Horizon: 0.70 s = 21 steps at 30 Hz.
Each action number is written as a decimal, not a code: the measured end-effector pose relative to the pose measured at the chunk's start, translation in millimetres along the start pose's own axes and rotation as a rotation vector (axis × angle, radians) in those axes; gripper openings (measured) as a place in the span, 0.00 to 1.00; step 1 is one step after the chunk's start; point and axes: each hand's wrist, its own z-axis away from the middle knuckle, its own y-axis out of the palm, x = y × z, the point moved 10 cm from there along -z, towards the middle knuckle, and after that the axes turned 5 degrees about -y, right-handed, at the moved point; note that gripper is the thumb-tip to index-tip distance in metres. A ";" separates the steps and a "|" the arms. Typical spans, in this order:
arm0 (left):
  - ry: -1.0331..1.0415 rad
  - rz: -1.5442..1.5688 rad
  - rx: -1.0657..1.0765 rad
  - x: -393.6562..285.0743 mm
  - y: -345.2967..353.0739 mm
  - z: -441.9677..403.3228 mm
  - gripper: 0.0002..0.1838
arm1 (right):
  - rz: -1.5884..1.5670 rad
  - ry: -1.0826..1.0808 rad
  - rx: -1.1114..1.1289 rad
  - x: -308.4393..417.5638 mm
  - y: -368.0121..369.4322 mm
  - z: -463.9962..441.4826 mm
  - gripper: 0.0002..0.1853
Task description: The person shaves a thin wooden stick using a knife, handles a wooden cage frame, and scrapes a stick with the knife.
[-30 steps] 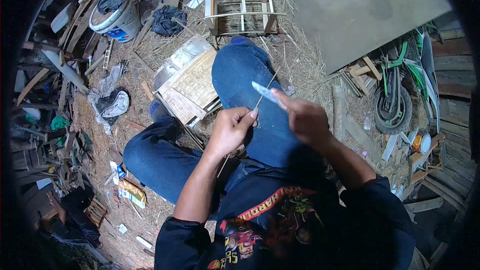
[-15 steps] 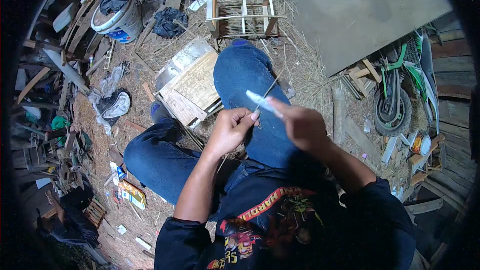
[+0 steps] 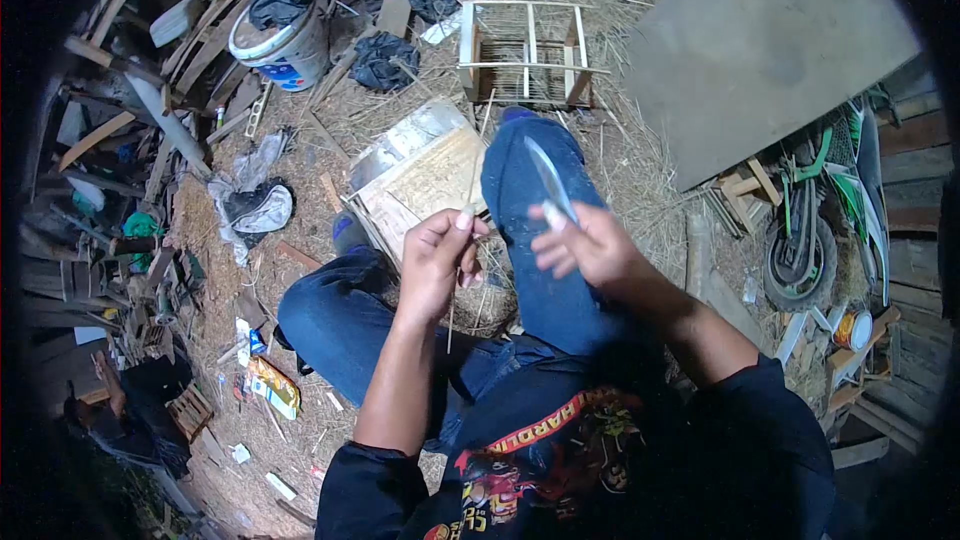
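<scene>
My left hand [image 3: 436,262] pinches a thin wooden stick [image 3: 473,175] between thumb and fingers. The stick stands nearly upright in the view, its lower end showing below the hand. In my right hand [image 3: 596,245] is a knife [image 3: 545,172], its pale blade pointing up and away over my right knee [image 3: 535,165]; some fingers are smeared by motion. The knife and the stick are apart. Beyond my right foot sits a small wooden frame [image 3: 531,35] with thin sticks strung across it, like a cage.
Wooden boards [image 3: 425,165] lie beside my right leg. A large panel [image 3: 770,50] leans at the upper right, near a motorbike [image 3: 800,240]. A white bucket [image 3: 282,55] and black plastic bags stand upper left. Another person [image 3: 130,405] is at the lower left. Straw and scraps cover the ground.
The knife has come away from the stick and its blade now points upward. My left hand has swung the stick from a rightward slant to nearly upright. The view has shifted slightly.
</scene>
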 end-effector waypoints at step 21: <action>0.239 -0.131 -0.066 -138.7 -55.2 -24.9 0.17 | -0.353 -0.453 -0.146 229.6 25.9 -192.7 0.08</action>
